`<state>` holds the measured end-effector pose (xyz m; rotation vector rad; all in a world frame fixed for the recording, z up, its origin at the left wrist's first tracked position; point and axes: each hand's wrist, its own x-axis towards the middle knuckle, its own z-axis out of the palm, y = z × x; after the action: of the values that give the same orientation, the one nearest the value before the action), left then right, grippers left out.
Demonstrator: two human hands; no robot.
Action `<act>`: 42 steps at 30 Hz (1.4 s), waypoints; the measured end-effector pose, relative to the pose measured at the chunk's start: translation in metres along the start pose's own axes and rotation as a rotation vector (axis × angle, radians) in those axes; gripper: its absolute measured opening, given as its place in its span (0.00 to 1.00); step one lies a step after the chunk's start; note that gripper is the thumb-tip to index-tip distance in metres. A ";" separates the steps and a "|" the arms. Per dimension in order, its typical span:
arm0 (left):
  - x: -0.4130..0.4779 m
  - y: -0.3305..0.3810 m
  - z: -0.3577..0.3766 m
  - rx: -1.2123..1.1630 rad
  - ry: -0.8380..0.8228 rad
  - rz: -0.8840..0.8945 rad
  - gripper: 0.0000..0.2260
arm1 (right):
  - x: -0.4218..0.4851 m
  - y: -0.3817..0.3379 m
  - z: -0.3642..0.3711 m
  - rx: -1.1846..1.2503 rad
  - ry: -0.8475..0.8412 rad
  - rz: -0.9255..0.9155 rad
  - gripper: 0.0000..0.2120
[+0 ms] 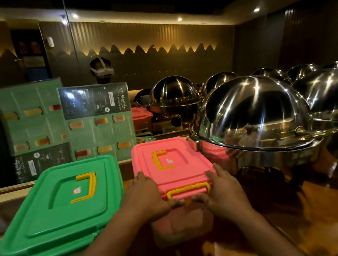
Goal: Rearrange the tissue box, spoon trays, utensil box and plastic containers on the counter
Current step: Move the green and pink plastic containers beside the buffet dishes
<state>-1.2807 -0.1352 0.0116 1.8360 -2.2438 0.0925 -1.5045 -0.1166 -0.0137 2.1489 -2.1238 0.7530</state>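
The pink-lidded container (173,167) is gripped at its near end by both hands, sitting on the counter (333,207) pretty much dead centre; the left hand (147,195) is laid over the near left corner of the lid, fingers curled onto the top and thumb tucked under the front edge; the right hand (220,188) is wrapped round the near right corner the same way, thumb under the rim; both hands are closed onto the lid, with the two thumbs nearly met below the yellow latch (188,190); a second yellow handle (161,160) is seen lying flat in the recessed middle of the pink lid, next to a small white sticker; the clear-ish body of the box is only dimly made out underneath, so its contents can't be told.

Just to the left, the green-lidded container (45,222) is parked, bigger-looking and angled a bit, with its own yellow handle (86,186) flat on top; a narrow gap is left between the two boxes; to the right, a big shiny dome-lidded chafing dish (255,113) is set close beside the pink box, whether touching can't be told; more domes are lined up behind it; behind the boxes, laminated green menu boards (100,121) are propped upright against a mirrored back wall, where a person's reflection is caught.
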 end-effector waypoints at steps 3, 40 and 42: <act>0.014 -0.003 -0.001 0.027 -0.011 -0.021 0.53 | 0.017 -0.001 0.008 -0.017 -0.020 -0.038 0.44; 0.061 -0.019 0.002 0.021 -0.197 -0.086 0.53 | 0.083 0.000 0.039 0.184 -0.055 -0.048 0.44; 0.052 -0.020 0.000 -0.004 -0.174 -0.080 0.50 | 0.082 -0.001 0.039 0.169 -0.067 -0.040 0.45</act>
<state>-1.2704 -0.1889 0.0216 1.9995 -2.2760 -0.0891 -1.4952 -0.2073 -0.0192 2.3236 -2.1116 0.8992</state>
